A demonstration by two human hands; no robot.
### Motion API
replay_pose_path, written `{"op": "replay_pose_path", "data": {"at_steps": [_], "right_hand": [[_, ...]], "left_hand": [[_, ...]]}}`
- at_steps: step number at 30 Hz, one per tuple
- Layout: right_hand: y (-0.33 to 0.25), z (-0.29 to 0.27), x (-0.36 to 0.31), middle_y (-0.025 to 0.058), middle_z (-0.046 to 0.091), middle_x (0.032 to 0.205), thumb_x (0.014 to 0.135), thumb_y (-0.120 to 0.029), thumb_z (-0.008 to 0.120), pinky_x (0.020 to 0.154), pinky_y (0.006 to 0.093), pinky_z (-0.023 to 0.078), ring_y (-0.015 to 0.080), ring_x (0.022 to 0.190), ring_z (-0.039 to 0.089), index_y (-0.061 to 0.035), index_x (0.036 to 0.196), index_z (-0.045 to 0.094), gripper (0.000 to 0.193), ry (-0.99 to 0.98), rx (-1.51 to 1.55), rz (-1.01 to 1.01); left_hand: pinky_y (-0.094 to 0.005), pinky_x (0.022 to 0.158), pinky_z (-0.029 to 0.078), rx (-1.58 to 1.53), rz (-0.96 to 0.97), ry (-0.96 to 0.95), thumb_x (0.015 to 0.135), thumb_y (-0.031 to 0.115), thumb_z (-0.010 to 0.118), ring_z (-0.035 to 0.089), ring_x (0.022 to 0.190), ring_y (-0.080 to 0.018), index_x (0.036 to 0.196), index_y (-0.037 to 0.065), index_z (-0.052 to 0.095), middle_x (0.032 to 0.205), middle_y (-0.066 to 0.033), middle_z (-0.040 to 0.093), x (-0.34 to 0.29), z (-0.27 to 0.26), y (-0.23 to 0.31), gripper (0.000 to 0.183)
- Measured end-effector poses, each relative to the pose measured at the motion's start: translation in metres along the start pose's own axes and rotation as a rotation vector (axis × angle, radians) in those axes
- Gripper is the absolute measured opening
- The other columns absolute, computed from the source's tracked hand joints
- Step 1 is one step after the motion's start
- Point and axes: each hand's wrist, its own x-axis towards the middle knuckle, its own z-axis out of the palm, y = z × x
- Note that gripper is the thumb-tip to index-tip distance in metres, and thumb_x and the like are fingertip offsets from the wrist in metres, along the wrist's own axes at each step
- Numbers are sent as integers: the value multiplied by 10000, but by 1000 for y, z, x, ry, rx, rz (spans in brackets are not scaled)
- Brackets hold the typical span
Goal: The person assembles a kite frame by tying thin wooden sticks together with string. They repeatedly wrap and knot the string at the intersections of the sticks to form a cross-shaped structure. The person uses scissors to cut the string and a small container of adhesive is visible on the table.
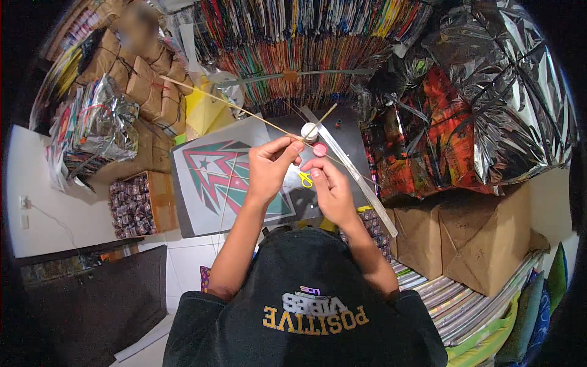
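Above the worktable, my left hand pinches two thin bamboo sticks where they cross. The long stick slants from upper left down to the right past my fingers. A shorter stick angles up to the right. Just right of the crossing, my right hand has its fingers curled and drawn together; whatever lies in them is too fine to make out. Yellow-handled scissors lie beneath it. A white spool or jar and a round pink-topped item are close behind the hands.
A kite-like sheet with green, red and white shapes covers the table's left part. A long metal ruler runs along the right. Stacked coloured sheets rise behind. Wrapped bundles and cartons crowd the right; a box of small packets stands left.
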Motion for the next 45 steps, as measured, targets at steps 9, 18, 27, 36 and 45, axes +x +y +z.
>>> {"op": "replay_pose_path", "data": {"at_steps": [9, 18, 27, 36, 45], "right_hand": [[-30, 0, 4, -84, 466, 681, 1026, -105, 507, 500, 213, 284, -3, 587, 369, -18, 995, 629, 153, -73, 166, 139], [-57, -43, 21, -89, 465, 641, 1036, -215, 538, 420, 190, 249, -17, 474, 343, -20, 1111, 661, 242, -172, 541, 501], [-54, -112, 20, 21, 676, 807, 920, -127, 648, 639, 242, 414, 65, 717, 528, 17, 925, 717, 159, 32, -363, 121], [55, -172, -26, 79, 704, 771, 890, -169, 672, 684, 310, 487, 172, 733, 658, -30, 954, 735, 166, 14, -622, 337], [72, -98, -21, 224, 505, 1438, 890, -150, 659, 1126, 388, 363, 348, 1335, 492, -29, 1423, 489, 572, -56, -614, 74]], "left_hand": [[-271, 783, 521, 281, 164, -134, 890, 43, 710, 674, 833, -151, 982, -59, 741, 947, -110, 742, 3, -1, -14, 140], [-302, 776, 539, 523, 264, -211, 869, 58, 712, 689, 847, -171, 968, -39, 741, 920, -123, 738, 0, -16, -12, 142], [-272, 683, 503, 316, -4, -456, 892, 104, 714, 627, 735, -138, 897, -49, 727, 835, -87, 690, 8, -59, 23, 153], [-271, 699, 520, -413, -1, 135, 985, 115, 637, 588, 739, -98, 1064, 1, 664, 924, -39, 653, 18, -84, -4, 141], [-267, 721, 513, -308, -94, 64, 971, 144, 661, 586, 757, -92, 1104, 13, 655, 942, -31, 655, 11, -45, -7, 187]]}}
